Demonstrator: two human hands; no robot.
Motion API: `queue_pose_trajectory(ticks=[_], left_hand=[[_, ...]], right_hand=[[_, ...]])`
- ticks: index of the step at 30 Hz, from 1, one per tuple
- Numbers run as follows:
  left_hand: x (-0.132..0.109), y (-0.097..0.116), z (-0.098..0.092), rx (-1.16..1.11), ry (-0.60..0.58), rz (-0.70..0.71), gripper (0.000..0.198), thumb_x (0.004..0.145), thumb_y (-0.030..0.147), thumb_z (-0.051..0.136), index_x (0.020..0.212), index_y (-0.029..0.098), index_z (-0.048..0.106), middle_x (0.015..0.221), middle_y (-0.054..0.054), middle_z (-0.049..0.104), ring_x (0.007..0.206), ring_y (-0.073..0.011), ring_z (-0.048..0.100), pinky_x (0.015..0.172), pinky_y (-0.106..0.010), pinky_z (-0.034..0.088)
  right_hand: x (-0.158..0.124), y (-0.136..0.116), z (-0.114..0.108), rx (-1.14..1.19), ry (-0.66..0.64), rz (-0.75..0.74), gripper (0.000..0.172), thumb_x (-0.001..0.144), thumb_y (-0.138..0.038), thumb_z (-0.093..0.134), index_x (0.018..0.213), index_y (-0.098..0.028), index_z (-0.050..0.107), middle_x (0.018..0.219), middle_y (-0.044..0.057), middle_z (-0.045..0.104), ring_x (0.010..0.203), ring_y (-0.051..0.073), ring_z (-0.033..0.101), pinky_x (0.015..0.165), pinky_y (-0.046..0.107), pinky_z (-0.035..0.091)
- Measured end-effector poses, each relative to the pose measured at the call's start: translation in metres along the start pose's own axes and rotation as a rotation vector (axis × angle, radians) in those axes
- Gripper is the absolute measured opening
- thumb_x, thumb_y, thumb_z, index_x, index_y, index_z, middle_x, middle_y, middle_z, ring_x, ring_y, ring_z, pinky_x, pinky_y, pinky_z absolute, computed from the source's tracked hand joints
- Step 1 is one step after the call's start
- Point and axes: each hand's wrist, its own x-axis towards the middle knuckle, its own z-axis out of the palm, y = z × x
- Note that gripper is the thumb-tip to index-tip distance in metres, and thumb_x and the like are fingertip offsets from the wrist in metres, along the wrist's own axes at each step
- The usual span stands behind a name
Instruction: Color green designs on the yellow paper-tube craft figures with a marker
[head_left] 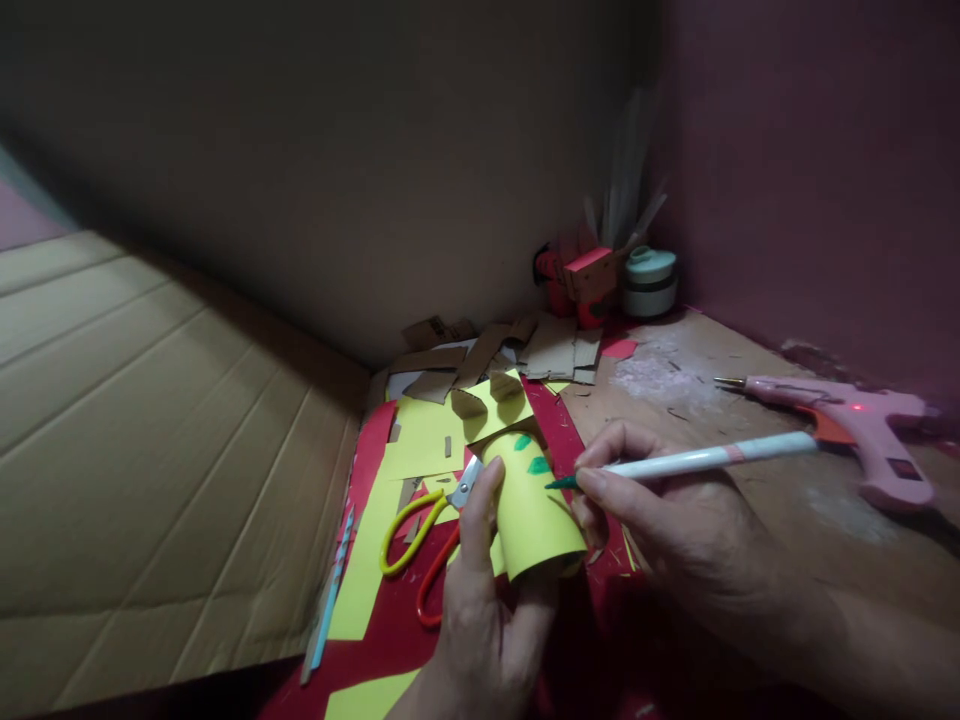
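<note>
A yellow paper tube [525, 510] lies tilted in my left hand [487, 590], its thumb on the near left side and other fingers under or inside the lower end. Two green marks show on the tube's upper part. A yellow-covered piece with two brown cardboard tabs [499, 405] stands at its top end. My right hand [675, 520] is closed around a white marker [690, 460]; the green tip is at the tube's right side, below the marks. Left of the tube lie scissors [412, 530] with one yellow and one red handle.
Yellow paper [367, 580] and a light blue pencil [332, 590] lie at left, beside a large cardboard panel [172, 480]. Cardboard scraps [551, 350] are behind. A pink glue gun [862, 410] lies at right; a lidded jar [649, 283] stands at the back.
</note>
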Motion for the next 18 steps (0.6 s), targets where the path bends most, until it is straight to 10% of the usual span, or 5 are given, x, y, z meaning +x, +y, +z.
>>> queue_pose_trajectory(ticks=[18], left_hand=[[-0.0004, 0.0020, -0.0046, 0.005, -0.013, -0.027, 0.066, 0.099, 0.036, 0.069, 0.159, 0.035, 0.043, 0.146, -0.009, 0.067, 0.126, -0.0331, 0.067, 0.115, -0.049, 0.047]], right_hand=[[-0.0047, 0.0016, 0.0059, -0.005, -0.040, -0.075, 0.020, 0.094, -0.037, 0.080, 0.083, -0.023, 0.070, 0.071, -0.004, 0.066, 0.066, 0.009, 0.061, 0.061, 0.015, 0.054]])
